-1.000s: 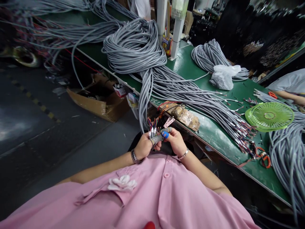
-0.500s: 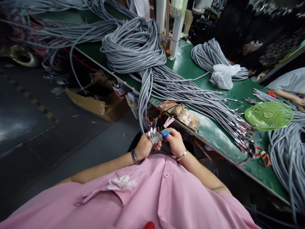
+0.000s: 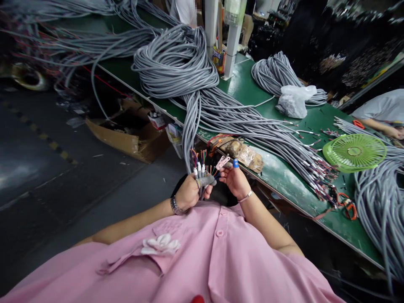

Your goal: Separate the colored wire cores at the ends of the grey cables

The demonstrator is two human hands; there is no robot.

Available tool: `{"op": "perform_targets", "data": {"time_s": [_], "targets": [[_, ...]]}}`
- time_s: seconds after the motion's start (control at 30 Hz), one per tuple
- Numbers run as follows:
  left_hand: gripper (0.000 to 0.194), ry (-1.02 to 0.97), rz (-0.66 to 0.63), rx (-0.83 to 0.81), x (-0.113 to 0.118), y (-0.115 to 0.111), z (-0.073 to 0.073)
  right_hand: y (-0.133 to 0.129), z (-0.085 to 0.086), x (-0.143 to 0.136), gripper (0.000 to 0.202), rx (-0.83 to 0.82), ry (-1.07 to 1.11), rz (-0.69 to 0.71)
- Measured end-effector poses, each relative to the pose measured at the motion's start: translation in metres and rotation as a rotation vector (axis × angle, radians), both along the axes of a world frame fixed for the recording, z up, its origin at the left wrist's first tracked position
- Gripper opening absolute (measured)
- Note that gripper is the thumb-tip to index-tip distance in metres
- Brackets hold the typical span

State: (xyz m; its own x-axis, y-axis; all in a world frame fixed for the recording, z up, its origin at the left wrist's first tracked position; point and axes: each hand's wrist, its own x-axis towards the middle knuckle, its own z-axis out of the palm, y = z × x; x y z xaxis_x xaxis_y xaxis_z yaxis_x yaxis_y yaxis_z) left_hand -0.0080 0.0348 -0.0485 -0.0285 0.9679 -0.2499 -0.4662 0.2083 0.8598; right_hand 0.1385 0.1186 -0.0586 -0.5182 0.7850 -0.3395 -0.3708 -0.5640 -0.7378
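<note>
My left hand [image 3: 187, 193] is closed around several grey cables [image 3: 199, 171] with white sleeved ends, and coloured wires [image 3: 203, 156] fan out above them. Its thumb, in a grey finger cover, presses across the bundle. To the right, my right hand [image 3: 236, 182] is open, with its blue-tipped thumb raised apart from the fingers. Those fingers are beside the loose coloured wires of one cable, possibly touching them. A pink clip [image 3: 222, 162] is just behind, by the table edge. The held cables hang down from a large grey coil [image 3: 175, 61].
The green table [image 3: 243, 90] bears a long row of grey cables [image 3: 252, 124], a green fan [image 3: 355, 152], a plastic bag [image 3: 295, 101] and orange-handled scissors [image 3: 349, 207]. A taped bundle [image 3: 243, 153] lies at its edge. Another person's arm [image 3: 383, 127] is at right. A cardboard box [image 3: 126, 141] stands on the floor.
My right hand has come away from my left thumb, moving slightly right and up, and its thumb has lifted from the fingers. Several coloured wires now show spread between the hands.
</note>
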Motion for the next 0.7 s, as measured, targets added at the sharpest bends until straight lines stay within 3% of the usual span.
{"op": "perform_targets", "data": {"time_s": [0.1, 0.47, 0.7], "targets": [[0.022, -0.004, -0.025, 0.011, 0.003, 0.004, 0.003, 0.006, 0.003, -0.008, 0.047, 0.053, 0.039, 0.021], [0.022, 0.010, -0.022, -0.054, 0.005, 0.011, -0.002, 0.005, -0.001, -0.023, 0.039, 0.053, 0.075, -0.155], [0.023, 0.031, -0.022, -0.057, 0.005, 0.009, 0.001, 0.004, 0.002, -0.021, 0.040, 0.003, 0.099, -0.119]]}}
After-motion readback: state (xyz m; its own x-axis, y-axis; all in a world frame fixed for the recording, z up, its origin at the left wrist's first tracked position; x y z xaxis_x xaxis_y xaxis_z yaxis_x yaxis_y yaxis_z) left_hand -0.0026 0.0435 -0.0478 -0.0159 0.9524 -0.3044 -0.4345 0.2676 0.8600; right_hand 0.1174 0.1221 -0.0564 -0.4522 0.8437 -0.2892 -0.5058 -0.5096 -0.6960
